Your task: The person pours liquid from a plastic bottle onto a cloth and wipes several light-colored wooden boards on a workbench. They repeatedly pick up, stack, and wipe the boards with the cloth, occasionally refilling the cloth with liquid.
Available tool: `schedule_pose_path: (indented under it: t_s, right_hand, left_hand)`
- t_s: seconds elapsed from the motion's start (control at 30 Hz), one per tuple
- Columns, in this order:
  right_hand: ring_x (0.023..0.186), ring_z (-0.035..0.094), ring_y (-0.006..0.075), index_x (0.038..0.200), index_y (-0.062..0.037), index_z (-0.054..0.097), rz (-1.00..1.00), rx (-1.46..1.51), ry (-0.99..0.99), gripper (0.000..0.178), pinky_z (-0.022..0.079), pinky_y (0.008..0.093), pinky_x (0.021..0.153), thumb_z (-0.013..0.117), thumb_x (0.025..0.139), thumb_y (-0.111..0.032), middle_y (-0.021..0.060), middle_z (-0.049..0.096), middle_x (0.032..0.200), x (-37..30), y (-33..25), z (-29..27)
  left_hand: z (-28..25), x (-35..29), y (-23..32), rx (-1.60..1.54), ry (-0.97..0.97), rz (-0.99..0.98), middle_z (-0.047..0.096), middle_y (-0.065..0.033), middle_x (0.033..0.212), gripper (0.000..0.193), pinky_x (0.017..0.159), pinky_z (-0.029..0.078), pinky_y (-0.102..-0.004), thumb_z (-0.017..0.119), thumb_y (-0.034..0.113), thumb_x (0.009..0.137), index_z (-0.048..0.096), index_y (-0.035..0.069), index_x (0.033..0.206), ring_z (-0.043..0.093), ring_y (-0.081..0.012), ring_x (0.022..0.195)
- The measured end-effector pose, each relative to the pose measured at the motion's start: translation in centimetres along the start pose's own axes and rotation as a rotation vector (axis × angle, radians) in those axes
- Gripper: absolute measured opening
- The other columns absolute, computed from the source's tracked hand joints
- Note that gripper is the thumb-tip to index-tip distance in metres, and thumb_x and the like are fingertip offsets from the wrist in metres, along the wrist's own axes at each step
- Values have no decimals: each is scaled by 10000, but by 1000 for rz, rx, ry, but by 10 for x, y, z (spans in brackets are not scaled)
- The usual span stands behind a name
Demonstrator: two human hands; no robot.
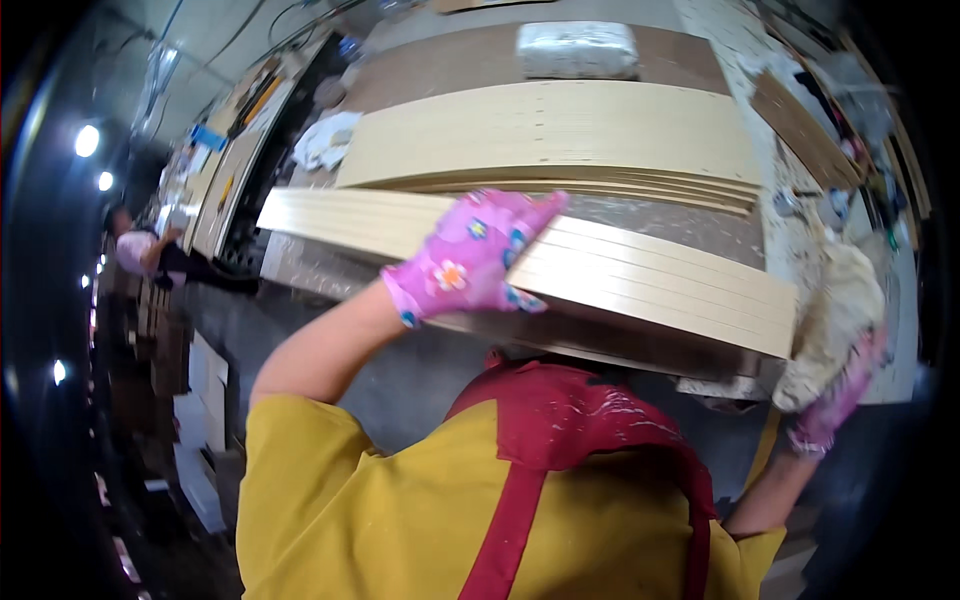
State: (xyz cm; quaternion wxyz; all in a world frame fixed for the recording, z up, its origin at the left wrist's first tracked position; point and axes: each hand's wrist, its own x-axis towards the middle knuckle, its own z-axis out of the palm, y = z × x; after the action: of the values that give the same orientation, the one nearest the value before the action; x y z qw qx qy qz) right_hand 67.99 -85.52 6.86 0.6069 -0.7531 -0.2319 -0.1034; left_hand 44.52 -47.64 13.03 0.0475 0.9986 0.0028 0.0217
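Note:
My left hand, in a pink flowered glove, grips across a bundle of long pale boards. Its fingers reach over the far side and the thumb lies at the near side. The boards are pressed together at the table's near edge, their narrow edges facing up. At the bundle's right end my right hand, also in a pink glove, holds a crumpled cream cloth. The cloth covers part of its fingers and hangs against the end of the boards. Behind the bundle lie more pale boards, spread flat in overlapping layers.
A plastic-wrapped package sits at the table's back. A white rag lies to the left. Brown board pieces and clutter fill the right side bench. Another person stands at a bench far left.

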Motion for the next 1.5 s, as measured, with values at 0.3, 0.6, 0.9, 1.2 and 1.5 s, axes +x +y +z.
schedule_pose_path:
  t_s: [0.3,0.6,0.9,1.2,1.5]
  right_hand:
    - [1249,429,398,1295,16,452,-534,-615,-709,706,318,463,1066,600,836,-499,249,444,1356,-50,-123,199]
    - [1181,518,342,1259,28,472,202,116,-1076,611,389,430,1021,627,830,-379,268,506,1258,-77,-229,372]
    - [1112,571,275,1232,-49,562,-210,-794,-235,430,409,378,969,487,947,-362,155,624,1147,-27,-106,153]
    - [1027,569,280,1091,-90,625,-288,-977,-372,359,347,454,988,514,914,-382,114,634,992,-24,-90,160]
    - [1008,572,292,1073,-67,631,-322,-956,-330,440,347,458,994,554,878,-454,124,626,989,-26,-90,157]
  left_hand:
    - [-9,-106,-151,30,26,-150,526,-198,1255,1023,1039,331,-467,811,443,598,342,76,1430,462,-370,1204]
    - [8,-113,-149,-183,326,-76,549,-161,1018,1024,912,404,-432,810,431,601,341,61,1433,511,-332,1024]
    - [3,-110,-153,-60,213,-49,540,-146,1109,980,982,363,-464,855,373,534,418,114,1372,473,-361,1108]
    - [-18,-89,-145,-328,224,83,351,-237,1429,936,1033,381,-444,826,324,600,411,97,1407,378,-401,1306]
    - [-4,22,-51,-335,119,452,552,-167,1194,352,938,442,-431,590,169,872,554,64,1206,529,-361,1098]
